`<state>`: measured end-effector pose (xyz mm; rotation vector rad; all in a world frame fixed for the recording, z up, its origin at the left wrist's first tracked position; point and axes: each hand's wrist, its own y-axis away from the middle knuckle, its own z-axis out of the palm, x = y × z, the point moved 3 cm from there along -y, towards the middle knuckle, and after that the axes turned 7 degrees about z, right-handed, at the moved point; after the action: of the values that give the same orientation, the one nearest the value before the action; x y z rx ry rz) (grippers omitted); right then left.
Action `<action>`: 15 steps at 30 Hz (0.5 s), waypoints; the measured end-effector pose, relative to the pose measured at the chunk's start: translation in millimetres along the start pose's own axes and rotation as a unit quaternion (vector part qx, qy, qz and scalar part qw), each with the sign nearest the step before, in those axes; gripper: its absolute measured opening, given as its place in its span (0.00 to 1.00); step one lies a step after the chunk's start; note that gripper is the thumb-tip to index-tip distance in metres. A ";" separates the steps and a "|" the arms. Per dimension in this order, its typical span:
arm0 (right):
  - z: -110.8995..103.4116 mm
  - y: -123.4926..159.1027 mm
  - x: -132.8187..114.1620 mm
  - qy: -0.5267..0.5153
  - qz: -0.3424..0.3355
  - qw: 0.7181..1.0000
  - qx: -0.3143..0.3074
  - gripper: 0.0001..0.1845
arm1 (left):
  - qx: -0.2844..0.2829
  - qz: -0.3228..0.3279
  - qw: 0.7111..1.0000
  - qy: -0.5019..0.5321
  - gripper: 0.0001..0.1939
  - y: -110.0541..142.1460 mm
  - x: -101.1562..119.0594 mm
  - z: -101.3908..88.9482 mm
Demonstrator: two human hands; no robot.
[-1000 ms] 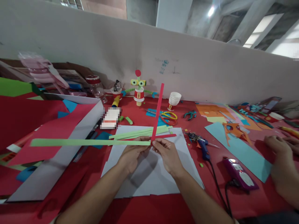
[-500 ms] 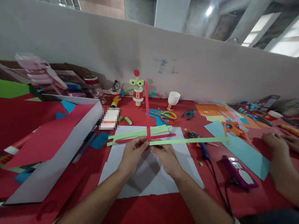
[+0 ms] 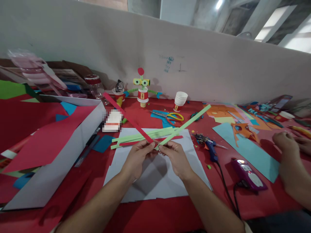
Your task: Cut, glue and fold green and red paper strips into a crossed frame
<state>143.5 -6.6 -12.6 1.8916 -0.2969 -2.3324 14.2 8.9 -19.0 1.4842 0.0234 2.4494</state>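
Over the white paper sheets [image 3: 150, 181], my left hand [image 3: 136, 158] pinches the lower end of a red paper strip [image 3: 128, 119], which slants up and to the left. My right hand [image 3: 176, 158] pinches the end of a light green paper strip [image 3: 187, 123], slanting up and to the right. The two strips meet in a V between my fingertips; how they join there is hidden. Just behind my hands, several green strips [image 3: 141, 136] and another red strip [image 3: 175, 138] lie on the sheets.
A glue gun [image 3: 211, 150] and a purple power socket [image 3: 249, 174] with cords lie at the right. Scissors [image 3: 170, 115], stacked paper cups [image 3: 180, 100] and a paper-cup figure [image 3: 143, 94] stand behind. A box of coloured paper [image 3: 92, 118] is left; another person's hand [image 3: 286, 145] rests far right.
The red strip has swung from upright to leaning left. The green strip has risen from nearly level to slanting up right. Both hands stay close together in about the same place.
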 end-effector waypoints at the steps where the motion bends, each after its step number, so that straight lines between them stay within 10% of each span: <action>1: -0.5 -0.1 0.1 0.002 0.000 1.000 0.004 0.06 | 0.004 0.005 1.000 -0.012 0.10 -0.3 0.6 -0.4; 15: -4.5 -2.4 1.5 -0.003 0.043 0.999 0.000 0.08 | 0.010 -0.018 1.000 -0.010 0.13 -4.4 0.6 -4.7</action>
<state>147.6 -4.9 -15.4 1.8337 -0.3695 -2.2837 10.9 13.9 -21.5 1.5037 0.0714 2.4128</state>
